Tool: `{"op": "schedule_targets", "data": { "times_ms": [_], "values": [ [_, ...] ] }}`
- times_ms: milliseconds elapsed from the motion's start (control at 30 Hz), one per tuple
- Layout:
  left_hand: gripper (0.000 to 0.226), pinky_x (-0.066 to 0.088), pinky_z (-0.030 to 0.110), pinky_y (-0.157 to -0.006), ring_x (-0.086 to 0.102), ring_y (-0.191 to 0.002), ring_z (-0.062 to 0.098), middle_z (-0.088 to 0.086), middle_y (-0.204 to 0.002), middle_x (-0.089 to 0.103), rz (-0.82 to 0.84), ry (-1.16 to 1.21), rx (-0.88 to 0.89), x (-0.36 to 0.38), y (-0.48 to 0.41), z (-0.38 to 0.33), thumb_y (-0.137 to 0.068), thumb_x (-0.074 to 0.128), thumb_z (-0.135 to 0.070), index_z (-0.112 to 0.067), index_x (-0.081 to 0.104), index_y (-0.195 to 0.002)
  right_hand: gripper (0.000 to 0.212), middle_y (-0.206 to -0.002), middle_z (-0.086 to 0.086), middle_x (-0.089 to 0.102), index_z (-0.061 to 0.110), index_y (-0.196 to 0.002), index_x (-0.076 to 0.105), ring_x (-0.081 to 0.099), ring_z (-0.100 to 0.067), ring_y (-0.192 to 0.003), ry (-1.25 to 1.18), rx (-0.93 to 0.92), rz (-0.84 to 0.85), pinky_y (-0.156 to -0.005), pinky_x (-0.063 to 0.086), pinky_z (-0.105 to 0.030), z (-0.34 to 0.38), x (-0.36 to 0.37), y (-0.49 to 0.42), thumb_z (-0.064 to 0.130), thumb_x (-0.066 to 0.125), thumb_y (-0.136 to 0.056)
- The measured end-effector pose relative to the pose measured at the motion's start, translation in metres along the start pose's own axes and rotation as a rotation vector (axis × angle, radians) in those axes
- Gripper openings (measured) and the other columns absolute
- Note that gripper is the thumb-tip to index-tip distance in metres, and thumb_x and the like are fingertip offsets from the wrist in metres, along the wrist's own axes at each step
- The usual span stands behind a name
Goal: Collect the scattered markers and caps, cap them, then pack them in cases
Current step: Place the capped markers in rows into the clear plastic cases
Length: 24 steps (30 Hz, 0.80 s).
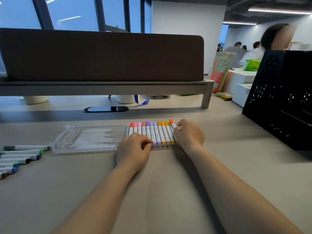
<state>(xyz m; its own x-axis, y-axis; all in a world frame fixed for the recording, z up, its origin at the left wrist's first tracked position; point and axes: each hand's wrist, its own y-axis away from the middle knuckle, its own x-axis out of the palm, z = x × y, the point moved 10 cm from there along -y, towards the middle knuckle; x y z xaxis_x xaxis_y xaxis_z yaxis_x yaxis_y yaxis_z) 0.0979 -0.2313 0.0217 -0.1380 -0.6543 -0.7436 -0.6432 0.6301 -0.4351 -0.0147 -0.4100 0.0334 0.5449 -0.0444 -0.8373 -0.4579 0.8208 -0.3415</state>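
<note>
Pinches orange-capped white plastic marker (172,124), judged light, stiff and slick, on its barrel with right hand (189,135); curls left hand (134,146) onto clear plastic case (163,147), perhaps gripping its near edge.

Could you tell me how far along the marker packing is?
Done: a row of capped markers lies in the case. In hand: the right hand pinches an orange-capped marker at the row's right end; the left hand rests on the row. Left: loose markers far left.
</note>
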Motion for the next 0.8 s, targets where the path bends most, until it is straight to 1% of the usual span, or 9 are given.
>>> {"op": "schedule_targets", "data": {
  "times_ms": [100,200,367,433,500,600,700,800],
  "values": [
    [0.011,0.038,0.027,-0.077,0.041,-0.088,0.005,-0.012,-0.097,0.061,0.003,-0.006,0.000,0.001,0.000,0.001,-0.088,0.059,-0.034,-0.034,0.069,-0.093,0.026,-0.106,-0.003,0.063,0.022,-0.112,0.063,0.048,-0.020,-0.084,0.018,0.009,0.006,-0.066,0.038,-0.028,0.000,0.001,-0.002,0.032,0.047,-0.095],
    [0.010,0.040,0.028,-0.078,0.043,-0.088,0.005,-0.012,-0.098,0.062,0.004,-0.003,-0.004,0.001,-0.001,0.002,-0.088,0.059,-0.034,-0.034,0.069,-0.092,0.025,-0.106,-0.003,0.062,0.022,-0.109,0.065,0.049,-0.020,-0.085,0.039,0.003,-0.004,-0.067,0.040,-0.028,0.001,0.000,-0.002,0.031,0.047,-0.094],
    [0.010,0.039,0.027,-0.077,0.043,-0.088,0.006,-0.012,-0.098,0.062,0.006,-0.008,-0.004,0.003,-0.001,0.002,-0.089,0.059,-0.035,-0.034,0.069,-0.092,0.028,-0.107,-0.005,0.057,0.018,-0.109,0.067,0.053,-0.025,-0.097,0.081,0.008,0.038,-0.070,0.043,-0.031,0.001,0.006,-0.003,0.026,0.045,-0.094],
    [0.010,0.039,0.027,-0.078,0.043,-0.089,0.006,-0.012,-0.098,0.062,0.003,-0.010,-0.004,0.003,-0.002,0.002,-0.089,0.059,-0.035,-0.034,0.069,-0.092,0.030,-0.110,-0.006,0.057,0.015,-0.111,0.066,0.052,-0.026,-0.101,0.128,-0.035,0.061,-0.071,0.041,-0.031,0.005,0.007,-0.003,0.024,0.042,-0.095],
    [0.010,0.041,0.028,-0.078,0.045,-0.089,0.007,-0.011,-0.098,0.063,-0.001,-0.008,-0.005,0.003,-0.002,0.003,-0.089,0.059,-0.035,-0.034,0.069,-0.091,0.032,-0.113,-0.007,0.056,0.013,-0.114,0.063,0.050,-0.026,-0.106,0.208,-0.129,0.068,-0.075,0.039,-0.032,0.014,0.008,0.000,0.024,0.039,-0.096],
    [0.011,0.043,0.030,-0.079,0.048,-0.091,0.010,-0.010,-0.098,0.063,-0.004,-0.016,-0.002,0.002,-0.001,0.002,-0.089,0.060,-0.035,-0.033,0.070,-0.092,0.041,-0.118,-0.008,0.053,0.012,-0.119,0.060,0.047,-0.025,-0.108,0.250,-0.228,0.110,-0.085,0.038,-0.034,0.019,0.014,0.008,0.031,0.030,-0.099],
    [0.011,0.042,0.029,-0.080,0.046,-0.090,0.009,-0.010,-0.099,0.063,0.014,-0.008,0.000,0.003,-0.002,0.002,-0.089,0.060,-0.034,-0.033,0.070,-0.094,0.045,-0.120,-0.006,0.049,0.016,-0.123,0.055,0.045,-0.023,-0.109,0.235,-0.232,0.204,-0.087,0.036,-0.035,0.010,0.020,0.015,0.041,0.025,-0.099],
    [0.012,0.042,0.029,-0.080,0.044,-0.090,0.008,-0.010,-0.101,0.063,0.023,-0.003,-0.003,0.003,-0.001,0.002,-0.089,0.060,-0.034,-0.033,0.070,-0.096,0.052,-0.124,-0.007,0.047,0.017,-0.128,0.051,0.044,-0.025,-0.114,0.257,-0.226,0.186,-0.092,0.037,-0.038,0.012,0.019,0.021,0.049,0.023,-0.098]
  ]
}}
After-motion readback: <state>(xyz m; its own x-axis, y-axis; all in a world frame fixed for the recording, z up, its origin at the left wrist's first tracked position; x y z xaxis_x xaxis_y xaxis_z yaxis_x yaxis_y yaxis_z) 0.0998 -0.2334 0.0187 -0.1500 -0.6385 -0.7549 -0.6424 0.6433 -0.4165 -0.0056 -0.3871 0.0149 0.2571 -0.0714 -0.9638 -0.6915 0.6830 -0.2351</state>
